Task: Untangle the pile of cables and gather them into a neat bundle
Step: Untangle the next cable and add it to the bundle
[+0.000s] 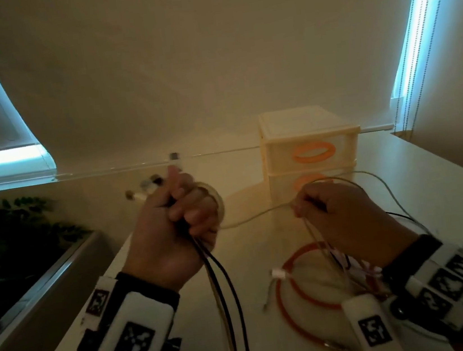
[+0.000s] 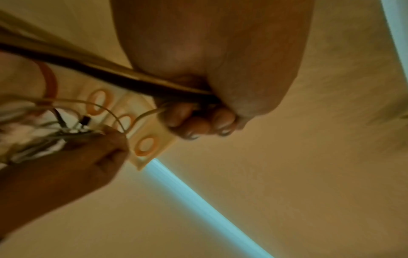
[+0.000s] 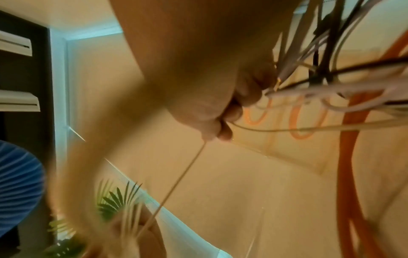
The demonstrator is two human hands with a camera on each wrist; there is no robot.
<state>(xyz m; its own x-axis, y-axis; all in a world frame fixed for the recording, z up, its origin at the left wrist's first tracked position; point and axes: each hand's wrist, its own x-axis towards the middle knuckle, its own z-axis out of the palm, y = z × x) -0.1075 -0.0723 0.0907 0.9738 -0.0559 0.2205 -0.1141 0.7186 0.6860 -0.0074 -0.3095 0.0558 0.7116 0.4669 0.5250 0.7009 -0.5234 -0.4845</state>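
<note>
The thin pale flexible cable (image 1: 254,216) you are working on runs slack between your two hands, raised above the white bench top (image 1: 442,177) toward its middle. It looks light and limp, so it should follow any pull but will snag and loop on its neighbours; take it close to a plug end and feed it through your fingers rather than yanking. Your left hand (image 1: 178,226) is a closed fist around a gathered bunch, with connector ends (image 1: 149,186) sticking out above and two black round cables (image 1: 224,288) plus a pale one hanging down toward the near edge. Your right hand (image 1: 344,213) pinches the pale cable at its fingertips, and a loop of it arcs off toward the right edge. Below that hand, near the near edge, lies the remaining tangle: a stiff-looking orange round cable coiled in a ring (image 1: 300,281), a small white plug (image 1: 278,273) and several thin white leads, partly hidden by your wrist. That ring will probably hold its curve and resist straightening, and the leads crossing it are what will likely catch. Just behind your right hand stands a cream plastic drawer unit with orange oval handles (image 1: 309,147), close enough for the loop to hook on. A dark green leafy plant (image 1: 5,231) sits beyond the left edge, well apart.
</note>
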